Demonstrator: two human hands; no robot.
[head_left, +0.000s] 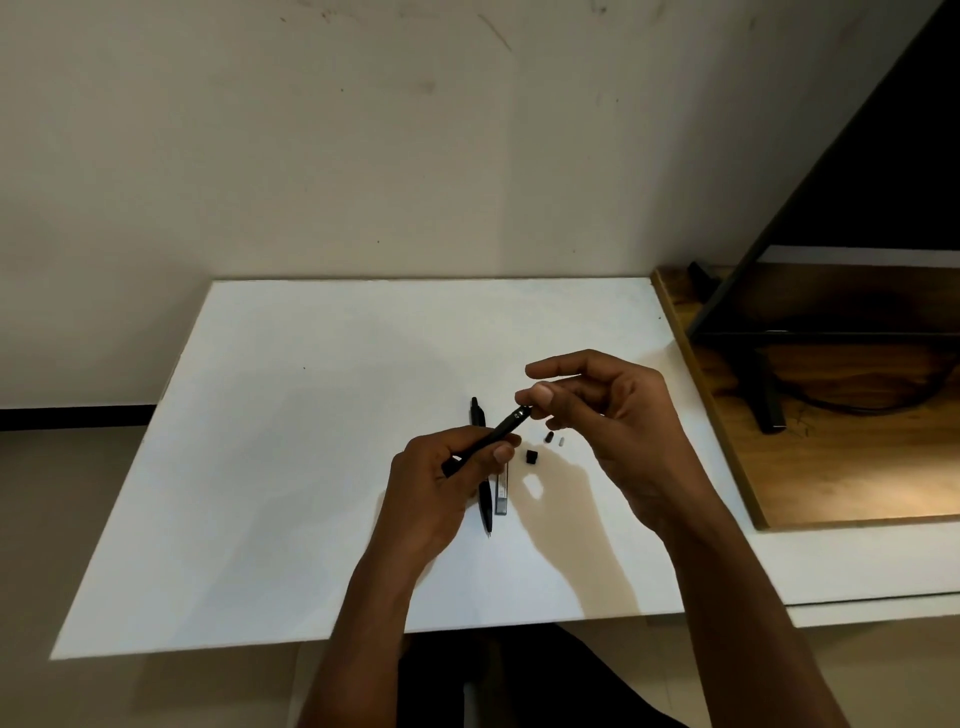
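Observation:
My left hand grips a black mechanical pencil that slants up to the right above the white board. My right hand is at the pencil's upper end, thumb and forefinger pinched together right at its tip; whether something thin sits between them I cannot make out. A second black pen lies on the board under my left hand. Beside it lies a narrow grey lead case. Three small parts rest nearby: a black cap, a dark small piece and a tiny white piece.
The white board lies on a white table against a plain wall. To the right stands a wooden tray-like panel with a black monitor stand and a cable on it. A dark slanted screen edge rises at the upper right.

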